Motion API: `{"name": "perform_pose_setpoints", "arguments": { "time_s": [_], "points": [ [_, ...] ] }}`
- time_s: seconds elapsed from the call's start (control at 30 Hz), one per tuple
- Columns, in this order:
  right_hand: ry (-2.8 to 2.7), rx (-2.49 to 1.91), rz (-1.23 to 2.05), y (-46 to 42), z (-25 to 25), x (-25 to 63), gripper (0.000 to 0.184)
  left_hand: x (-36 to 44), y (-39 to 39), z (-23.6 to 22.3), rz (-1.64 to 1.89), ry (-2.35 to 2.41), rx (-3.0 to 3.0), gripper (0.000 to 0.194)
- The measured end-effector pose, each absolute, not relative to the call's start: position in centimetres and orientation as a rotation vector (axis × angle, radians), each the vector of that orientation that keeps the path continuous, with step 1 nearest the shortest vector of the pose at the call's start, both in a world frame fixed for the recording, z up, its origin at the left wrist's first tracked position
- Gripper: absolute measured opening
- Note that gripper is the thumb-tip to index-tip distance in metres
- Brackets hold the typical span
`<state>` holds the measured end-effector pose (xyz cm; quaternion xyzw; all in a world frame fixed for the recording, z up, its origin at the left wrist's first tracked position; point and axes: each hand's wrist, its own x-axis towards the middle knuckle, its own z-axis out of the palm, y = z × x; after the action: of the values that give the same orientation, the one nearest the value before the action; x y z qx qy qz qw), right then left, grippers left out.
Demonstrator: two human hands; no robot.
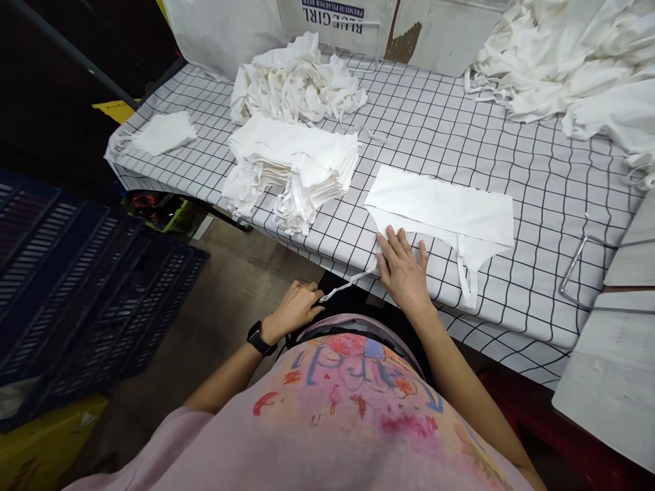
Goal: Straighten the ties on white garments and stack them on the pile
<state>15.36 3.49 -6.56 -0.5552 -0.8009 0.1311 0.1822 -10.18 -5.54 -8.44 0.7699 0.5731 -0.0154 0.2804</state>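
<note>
A white garment with thin straps lies flat, its upper part folded into a band, near the front edge of the checked tablecloth. My right hand rests on its lower left part, fingers spread. From under that hand a thin white strap runs down past the table edge. Its far end is pinched in my left hand, which is off the table close to my body. The garment's other strap forms a loop on the cloth to the right of my right hand.
To the left sits a neat stack of similar white garments, with a loose white heap behind it. Another heap fills the back right. A metal wire handle lies at right; blue crates stand on the floor at left.
</note>
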Motion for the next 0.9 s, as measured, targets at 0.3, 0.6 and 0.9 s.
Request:
{"name": "perform_pose_setpoints", "arguments": {
  "time_s": [0.3,0.6,0.9],
  "points": [
    [-2.275,-1.576,0.376,3.5,-6.4,15.3,0.05,-2.9,-1.0,-7.1,0.628,1.515,1.56,0.036],
    [-2.266,-1.583,0.372,3.5,-6.4,15.3,0.049,-1.6,-1.0,-9.3,0.88,1.284,1.163,0.034],
    [-2.248,-1.576,0.392,3.5,-6.4,15.3,0.049,-6.4,-3.6,-7.1,0.754,1.334,1.508,0.024]
  ]
}}
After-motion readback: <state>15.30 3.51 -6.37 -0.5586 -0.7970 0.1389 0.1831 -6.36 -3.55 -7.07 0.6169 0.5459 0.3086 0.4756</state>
